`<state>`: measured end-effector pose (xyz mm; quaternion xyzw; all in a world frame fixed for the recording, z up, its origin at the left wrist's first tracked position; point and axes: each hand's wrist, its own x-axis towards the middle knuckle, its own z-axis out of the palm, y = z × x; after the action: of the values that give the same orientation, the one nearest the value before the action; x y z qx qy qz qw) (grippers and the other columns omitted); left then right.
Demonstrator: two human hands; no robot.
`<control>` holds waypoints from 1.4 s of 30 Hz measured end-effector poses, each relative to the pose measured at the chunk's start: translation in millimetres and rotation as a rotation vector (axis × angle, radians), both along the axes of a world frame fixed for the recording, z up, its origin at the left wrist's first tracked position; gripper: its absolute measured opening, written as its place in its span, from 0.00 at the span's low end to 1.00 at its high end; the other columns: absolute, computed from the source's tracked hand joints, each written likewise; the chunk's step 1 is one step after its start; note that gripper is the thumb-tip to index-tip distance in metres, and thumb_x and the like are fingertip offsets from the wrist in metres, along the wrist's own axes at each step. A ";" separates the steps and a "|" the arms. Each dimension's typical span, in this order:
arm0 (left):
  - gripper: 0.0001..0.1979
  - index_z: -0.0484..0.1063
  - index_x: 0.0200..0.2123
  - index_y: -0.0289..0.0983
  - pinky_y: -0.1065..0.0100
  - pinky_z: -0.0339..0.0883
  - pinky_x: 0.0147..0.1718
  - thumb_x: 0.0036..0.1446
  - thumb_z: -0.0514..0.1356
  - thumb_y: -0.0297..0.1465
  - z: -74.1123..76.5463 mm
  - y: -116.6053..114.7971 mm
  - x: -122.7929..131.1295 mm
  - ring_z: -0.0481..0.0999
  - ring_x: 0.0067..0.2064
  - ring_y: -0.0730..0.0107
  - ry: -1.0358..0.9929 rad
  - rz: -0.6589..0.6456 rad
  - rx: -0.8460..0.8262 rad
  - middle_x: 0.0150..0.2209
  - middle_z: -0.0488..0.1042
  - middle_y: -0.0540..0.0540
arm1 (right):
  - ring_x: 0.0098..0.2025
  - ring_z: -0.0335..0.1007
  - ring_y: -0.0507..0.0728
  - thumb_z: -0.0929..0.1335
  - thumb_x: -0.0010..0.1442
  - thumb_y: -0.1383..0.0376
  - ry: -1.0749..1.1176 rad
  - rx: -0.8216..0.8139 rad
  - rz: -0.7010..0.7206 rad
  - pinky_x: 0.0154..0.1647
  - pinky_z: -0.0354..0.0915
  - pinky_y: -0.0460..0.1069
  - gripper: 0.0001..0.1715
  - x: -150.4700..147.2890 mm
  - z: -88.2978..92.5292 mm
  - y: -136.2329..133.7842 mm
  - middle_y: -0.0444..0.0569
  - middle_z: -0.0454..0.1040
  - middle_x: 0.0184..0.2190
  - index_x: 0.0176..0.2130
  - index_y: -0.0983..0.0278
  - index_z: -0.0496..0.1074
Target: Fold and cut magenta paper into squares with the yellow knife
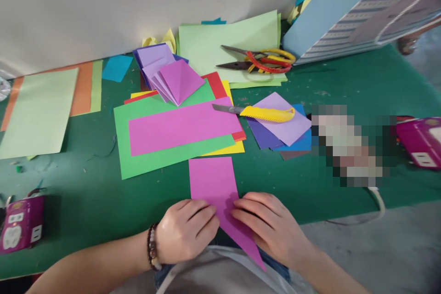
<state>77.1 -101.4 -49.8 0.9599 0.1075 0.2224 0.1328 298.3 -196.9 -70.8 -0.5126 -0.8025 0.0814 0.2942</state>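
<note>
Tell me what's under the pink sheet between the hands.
Green table shows around the far part of the pink sheet; its pointed near end reaches over the person's clothing. Anything directly beneath the sheet is covered, so I can't see it.

The person's bare left hand (189,229) and bare right hand (270,223) touch a long, bright pink paper strip (212,178). Past it, 1 yellow-handled metal knife (265,113) lies over 1 square lilac paper (287,132).

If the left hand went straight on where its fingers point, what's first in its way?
Past the magenta paper it touches, the left hand would probably meet the right hand first; exact depth is unclear.
</note>
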 end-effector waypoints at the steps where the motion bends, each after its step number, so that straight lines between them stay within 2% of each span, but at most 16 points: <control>1: 0.11 0.75 0.39 0.32 0.66 0.75 0.35 0.65 0.52 0.24 -0.3 0.1 0.0 0.79 0.39 0.66 0.004 0.000 -0.022 0.37 0.80 0.44 | 0.47 0.66 0.57 0.59 0.67 0.70 0.004 -0.014 -0.004 0.46 0.66 0.52 0.15 0.2 -0.7 0.1 0.50 0.76 0.42 0.45 0.66 0.73; 8: 0.08 0.74 0.39 0.31 0.64 0.74 0.36 0.63 0.54 0.23 -8.3 1.7 -3.9 0.78 0.40 0.65 -0.018 -0.005 -0.138 0.38 0.79 0.44 | 0.50 0.64 0.58 0.60 0.65 0.72 0.032 -0.100 -0.023 0.49 0.66 0.53 0.15 0.1 -6.5 0.2 0.53 0.75 0.45 0.47 0.66 0.72; 14: 0.04 0.73 0.39 0.33 0.64 0.75 0.36 0.60 0.59 0.25 -4.2 12.2 -7.5 0.77 0.36 0.65 0.050 0.130 -0.158 0.34 0.78 0.46 | 0.51 0.65 0.58 0.60 0.66 0.69 0.066 -0.146 -0.043 0.49 0.67 0.54 0.16 1.9 -4.3 -0.3 0.53 0.74 0.45 0.48 0.65 0.72; 22: 0.07 0.68 0.41 0.34 0.62 0.74 0.34 0.58 0.60 0.25 -1.6 20.0 -7.1 0.75 0.34 0.64 0.022 0.189 -0.361 0.32 0.77 0.45 | 0.46 0.69 0.56 0.58 0.62 0.75 0.089 -0.190 -0.061 0.46 0.69 0.53 0.20 3.6 5.0 10.9 0.50 0.77 0.42 0.47 0.62 0.72; 26: 0.07 0.68 0.41 0.35 0.63 0.73 0.33 0.58 0.61 0.26 -2.4 21.4 -8.2 0.74 0.35 0.64 0.027 0.212 -0.464 0.32 0.76 0.45 | 0.42 0.71 0.56 0.59 0.62 0.74 0.107 -0.240 -0.089 0.42 0.69 0.52 0.18 3.4 7.2 16.7 0.48 0.78 0.40 0.47 0.61 0.70; 30: 0.05 0.69 0.38 0.36 0.64 0.71 0.33 0.59 0.62 0.28 -1.4 23.9 -8.1 0.73 0.34 0.64 0.060 0.229 -0.493 0.29 0.75 0.47 | 0.41 0.71 0.56 0.60 0.62 0.74 0.112 -0.291 -0.097 0.41 0.69 0.51 0.17 3.1 6.4 16.2 0.49 0.77 0.40 0.48 0.62 0.68; 35: 0.02 0.70 0.36 0.37 0.64 0.70 0.32 0.60 0.61 0.29 -1.1 27.6 -7.2 0.72 0.34 0.65 0.103 0.273 -0.532 0.28 0.75 0.48 | 0.39 0.70 0.56 0.63 0.65 0.67 0.131 -0.344 -0.222 0.37 0.68 0.51 0.11 -2.9 3.1 16.6 0.48 0.75 0.36 0.47 0.61 0.68; 38: 0.02 0.71 0.36 0.36 0.65 0.69 0.32 0.61 0.60 0.29 -2.8 28.6 -6.3 0.72 0.34 0.66 0.117 0.288 -0.524 0.28 0.75 0.48 | 0.34 0.69 0.55 0.65 0.65 0.61 0.112 -0.330 -0.335 0.32 0.67 0.49 0.06 -10.0 3.4 20.4 0.47 0.73 0.31 0.41 0.61 0.68; 40: 0.03 0.72 0.35 0.36 0.65 0.69 0.32 0.62 0.60 0.29 -4.7 29.4 -5.4 0.71 0.34 0.66 0.120 0.287 -0.490 0.28 0.75 0.48 | 0.29 0.67 0.54 0.64 0.65 0.60 0.082 -0.325 -0.400 0.28 0.64 0.48 0.08 -14.9 4.9 23.0 0.45 0.70 0.26 0.37 0.61 0.67; 42: 0.03 0.72 0.35 0.36 0.64 0.69 0.33 0.62 0.60 0.29 -6.4 31.3 -4.3 0.70 0.34 0.66 0.112 0.275 -0.453 0.28 0.75 0.48 | 0.26 0.65 0.54 0.64 0.65 0.59 0.057 -0.321 -0.446 0.26 0.62 0.48 0.09 -19.0 6.4 24.9 0.44 0.67 0.24 0.37 0.62 0.66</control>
<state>72.8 -70.0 -56.2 0.8928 0.2911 0.1552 0.3066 279.4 -172.1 -64.4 -0.7142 -0.6381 0.1549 0.2424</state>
